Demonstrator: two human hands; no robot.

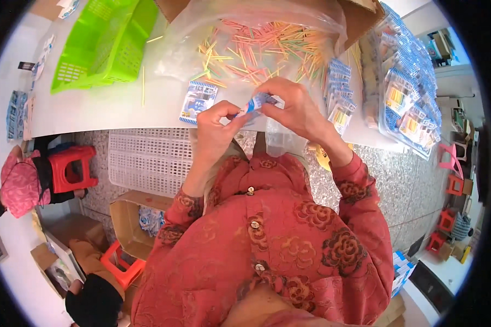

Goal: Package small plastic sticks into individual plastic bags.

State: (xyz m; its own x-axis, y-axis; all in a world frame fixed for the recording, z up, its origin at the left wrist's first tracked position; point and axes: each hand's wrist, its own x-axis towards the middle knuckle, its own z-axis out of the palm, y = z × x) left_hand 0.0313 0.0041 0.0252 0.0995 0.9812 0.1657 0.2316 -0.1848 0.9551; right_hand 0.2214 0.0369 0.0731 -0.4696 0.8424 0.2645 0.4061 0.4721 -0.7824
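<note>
Both my hands are raised over the table's near edge, pinching one small blue-and-clear plastic packet [255,103] between them. My left hand [218,128] grips its left end with thumb and fingertips. My right hand [294,106] pinches the other end, its fingers partly covering the packet. What is inside cannot be made out. A flat blue-and-white packet [198,101] lies on the table just beyond my left hand. Farther off, thin pink, yellow and green sticks [273,43] are heaped loosely on a clear plastic sheet or bag [174,60]. Several filled packets [341,103] overlap to the right of my right hand.
A green plastic basket [101,49] stands at the far left. Stacked blue-and-white packets [409,82] fill a container at the right. Below the table are a white perforated crate [147,161] and a cardboard box [126,218]. Two other people sit at the left, near red stools [73,166].
</note>
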